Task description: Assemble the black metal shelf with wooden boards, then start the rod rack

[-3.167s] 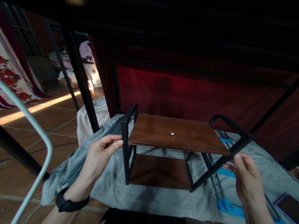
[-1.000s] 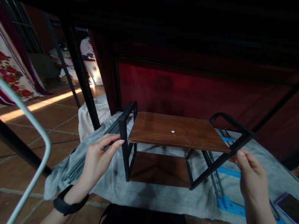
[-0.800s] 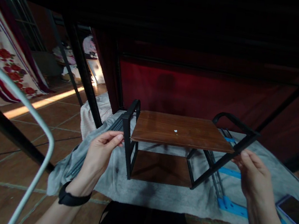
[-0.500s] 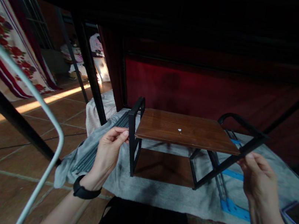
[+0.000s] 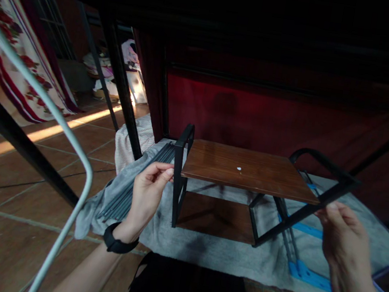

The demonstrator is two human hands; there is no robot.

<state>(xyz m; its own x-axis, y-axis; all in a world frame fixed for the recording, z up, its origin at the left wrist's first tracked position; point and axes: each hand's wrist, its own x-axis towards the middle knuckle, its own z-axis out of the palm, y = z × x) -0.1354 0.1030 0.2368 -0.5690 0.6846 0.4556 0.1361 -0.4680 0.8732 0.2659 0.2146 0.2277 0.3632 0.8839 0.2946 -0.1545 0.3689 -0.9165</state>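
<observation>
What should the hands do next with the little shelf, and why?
Probably press the right frame upright against the brown board. The left hand pinches the left frame, which stands straight. The right hand touches the right one, which leans outward, so the shelf looks skewed.

A home, seen from floor level: terracotta floor tiles (image 5: 7,196), a floral curtain (image 5: 8,45) left of the hands, red drapes (image 5: 257,116) beyond, grey cloth (image 5: 207,253) spread below.

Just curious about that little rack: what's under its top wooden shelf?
Under the top wooden shelf sits a lower wooden shelf within the black frame, on a grey cloth. The lower shelf's back part is hidden.
</observation>
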